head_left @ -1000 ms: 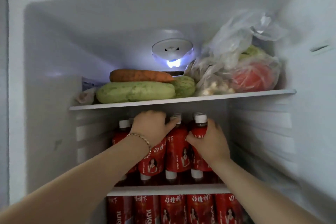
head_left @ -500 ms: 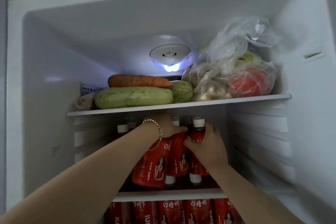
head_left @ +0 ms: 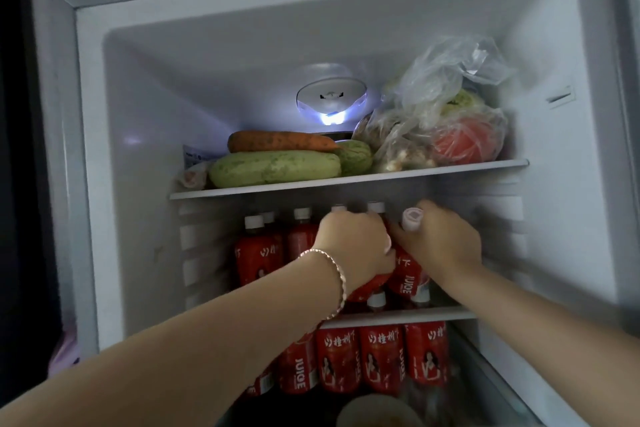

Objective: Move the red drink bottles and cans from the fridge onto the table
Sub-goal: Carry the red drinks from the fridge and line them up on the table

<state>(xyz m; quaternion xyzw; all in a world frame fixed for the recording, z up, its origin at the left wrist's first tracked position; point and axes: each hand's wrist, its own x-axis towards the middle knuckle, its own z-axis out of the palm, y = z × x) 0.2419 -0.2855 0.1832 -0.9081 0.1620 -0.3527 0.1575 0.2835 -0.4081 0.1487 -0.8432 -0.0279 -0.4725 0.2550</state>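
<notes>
Inside the open fridge, several red juice bottles (head_left: 258, 253) with white caps stand on the middle shelf (head_left: 446, 315). My left hand (head_left: 356, 246), with a bracelet on its wrist, is closed around one red bottle (head_left: 369, 284) whose body shows below the palm. My right hand (head_left: 440, 239) grips another red bottle (head_left: 408, 274) just under its white cap, and that bottle leans towards me. The two held bottles touch each other. More red bottles (head_left: 381, 357) stand in a row on the shelf below.
The top shelf (head_left: 346, 184) just above my hands holds a carrot (head_left: 280, 141), green squashes (head_left: 273, 168) and plastic bags of vegetables (head_left: 446, 121). A lit lamp (head_left: 330, 104) sits on the back wall. A round pale object (head_left: 377, 412) shows at the bottom.
Both hands have pulled their bottles forward and tilted them out of the row. The view has drawn back from the fridge, so more of its frame shows.
</notes>
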